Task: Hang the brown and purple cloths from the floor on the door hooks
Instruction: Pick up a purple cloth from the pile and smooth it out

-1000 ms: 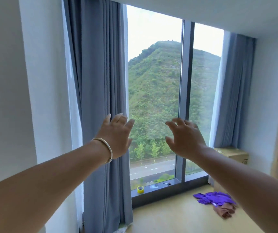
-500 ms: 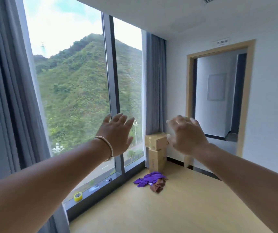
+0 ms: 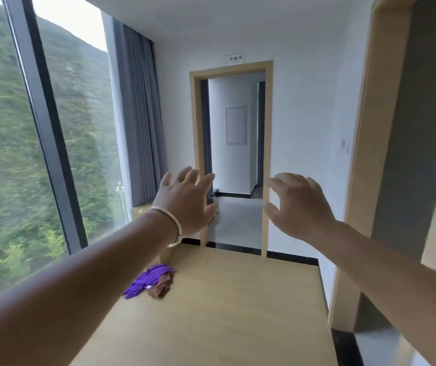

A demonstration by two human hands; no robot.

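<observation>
A: Location of the cloths?
B: Crumpled purple cloth [image 3: 148, 280] and crumpled brown cloth [image 3: 162, 286] lie touching on the tan wooden floor [image 3: 232, 313], at 7 o'clock from the open wood-framed doorway [image 3: 234, 159].
A: Grip state?
B: Left hand [image 3: 187, 204] and right hand [image 3: 300, 207] raised at 12 o'clock, fingers spread, holding nothing.

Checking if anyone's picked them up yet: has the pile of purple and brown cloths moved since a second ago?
No. The cloths lie on the floor by the window as before; only the camera has turned.
</observation>
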